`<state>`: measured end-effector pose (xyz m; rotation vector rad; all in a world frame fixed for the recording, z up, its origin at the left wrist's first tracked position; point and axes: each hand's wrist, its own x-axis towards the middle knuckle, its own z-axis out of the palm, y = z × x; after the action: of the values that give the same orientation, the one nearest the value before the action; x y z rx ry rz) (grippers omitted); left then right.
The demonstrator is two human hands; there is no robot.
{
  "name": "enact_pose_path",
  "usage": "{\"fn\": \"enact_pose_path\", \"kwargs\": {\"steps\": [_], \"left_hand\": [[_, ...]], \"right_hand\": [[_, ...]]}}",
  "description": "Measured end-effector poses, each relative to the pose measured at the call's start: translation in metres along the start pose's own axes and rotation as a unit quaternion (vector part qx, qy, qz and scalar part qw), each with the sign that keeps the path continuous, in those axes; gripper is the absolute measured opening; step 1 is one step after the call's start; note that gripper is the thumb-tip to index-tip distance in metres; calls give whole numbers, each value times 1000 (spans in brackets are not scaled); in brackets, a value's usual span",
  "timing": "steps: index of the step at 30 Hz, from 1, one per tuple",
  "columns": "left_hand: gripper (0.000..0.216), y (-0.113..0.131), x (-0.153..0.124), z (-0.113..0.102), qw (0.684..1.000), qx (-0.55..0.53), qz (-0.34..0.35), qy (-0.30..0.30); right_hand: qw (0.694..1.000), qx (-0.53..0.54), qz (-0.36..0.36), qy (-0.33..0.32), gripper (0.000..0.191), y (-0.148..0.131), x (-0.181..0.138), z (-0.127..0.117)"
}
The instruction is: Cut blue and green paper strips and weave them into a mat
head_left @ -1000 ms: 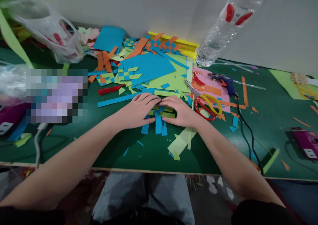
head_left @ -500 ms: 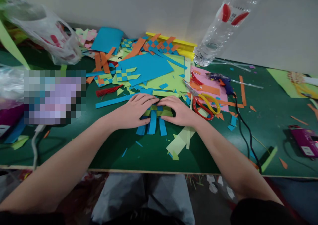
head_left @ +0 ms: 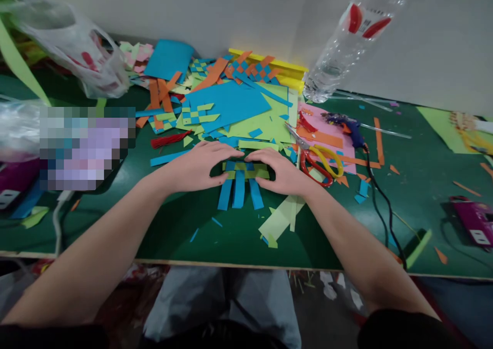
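Observation:
A small weave of blue and green paper strips [head_left: 239, 173] lies flat on the green table, with loose blue ends fanning toward me. My left hand [head_left: 206, 166] arches at its left side, the thumb by the left ends of the green strips and the fingertips near the far edge. At the other side curves my right hand [head_left: 279, 171], its thumb at the right green ends and its fingers over the far edge. A gap shows between thumb and fingers on both hands. Red-and-yellow scissors [head_left: 319, 159] lie right of my right hand.
Behind the weave are blue sheets [head_left: 227, 105], green paper and finished weaves. A clear plastic bottle [head_left: 341, 51] stands at the back right. A blue glue gun [head_left: 352, 133] with a black cord lies right. At left are a plastic bag [head_left: 88, 61] and a pixelated device with a cable.
My thumbs have drawn apart and both hands have opened wider around the weave. More of its checks and blue ends show, and the blue ends are spread differently.

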<state>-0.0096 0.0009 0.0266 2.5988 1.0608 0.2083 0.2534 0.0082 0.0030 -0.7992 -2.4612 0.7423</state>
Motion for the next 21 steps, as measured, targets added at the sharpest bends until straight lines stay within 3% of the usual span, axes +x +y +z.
{"fn": "enact_pose_path", "kwargs": {"steps": [8, 21], "left_hand": [[46, -11, 3, -1, 1000, -9, 13, -26], [44, -4, 4, 2, 998, -12, 51, -18]], "right_hand": [[998, 52, 23, -30, 36, 1, -3, -9], [998, 47, 8, -32, 38, 1, -1, -7]]}}
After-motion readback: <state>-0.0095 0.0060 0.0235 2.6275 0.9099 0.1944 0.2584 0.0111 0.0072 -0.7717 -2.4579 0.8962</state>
